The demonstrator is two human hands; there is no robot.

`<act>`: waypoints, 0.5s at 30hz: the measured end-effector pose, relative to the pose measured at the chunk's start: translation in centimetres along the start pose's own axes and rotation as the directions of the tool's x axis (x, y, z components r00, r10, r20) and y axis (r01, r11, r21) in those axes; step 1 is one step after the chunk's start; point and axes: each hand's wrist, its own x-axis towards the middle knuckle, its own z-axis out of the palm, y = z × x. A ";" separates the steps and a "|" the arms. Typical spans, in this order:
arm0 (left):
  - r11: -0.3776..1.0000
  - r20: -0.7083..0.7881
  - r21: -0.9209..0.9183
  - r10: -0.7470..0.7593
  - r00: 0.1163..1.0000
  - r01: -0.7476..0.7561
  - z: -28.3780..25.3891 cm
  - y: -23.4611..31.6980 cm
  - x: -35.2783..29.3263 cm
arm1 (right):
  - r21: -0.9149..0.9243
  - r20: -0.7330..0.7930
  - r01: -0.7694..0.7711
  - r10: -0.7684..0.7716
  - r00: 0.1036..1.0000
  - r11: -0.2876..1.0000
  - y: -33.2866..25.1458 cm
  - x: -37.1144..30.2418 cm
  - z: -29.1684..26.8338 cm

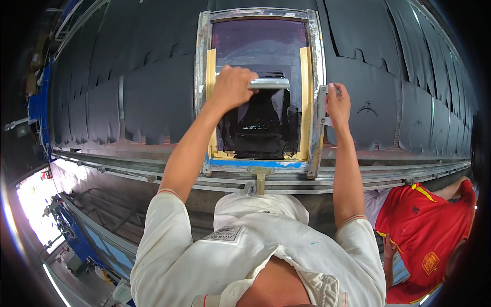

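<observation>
A silk-screen frame (315, 61) of scuffed metal lies across a long table ahead of me. My left hand (232, 88) is closed on one end of a squeegee (271, 83), which spans sideways above the screen mesh (258, 38). Wet black ink (253, 138) covers the mesh's lower middle, on the near side of the squeegee. Yellowish tape (306, 97) lines the mesh edges. At the frame's right side, my right hand (338, 105) has its fingers curled at a metal bracket (322, 106); part of the grip is hidden.
Black sheet pieces (158, 102) lie along the table on both sides, one with a dark arc print (367, 108). Metal rails (128, 171) run along the near edge, with a clamp-like fitting (261, 179) below the frame. A person in red (422, 230) is close at right.
</observation>
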 end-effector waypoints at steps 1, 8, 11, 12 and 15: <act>1.000 0.011 -0.001 -0.015 1.000 0.015 -0.3 -0.6 1.0 | 0.047 0.011 -0.030 0.030 1.000 0.998 -0.4 -0.3 0.2; 0.999 -0.171 -0.038 0.020 0.985 -0.026 3.1 1.8 -4.1 | 0.292 0.057 -0.097 0.084 0.995 0.952 -1.8 -0.3 -0.5; 0.997 -0.227 0.079 0.028 0.974 -0.011 4.2 7.0 -11.5 | 0.277 0.027 -0.039 0.033 0.999 0.960 -5.4 -0.9 -2.1; 0.999 -0.264 0.047 0.013 0.964 -0.001 4.1 8.3 -13.4 | 0.244 0.008 -0.019 0.017 1.000 0.970 -6.6 -1.5 -2.5; 1.000 -0.366 0.012 -0.020 0.930 0.026 3.9 8.8 -16.5 | 0.222 -0.023 0.021 -0.016 1.000 0.975 -8.9 -3.4 -1.9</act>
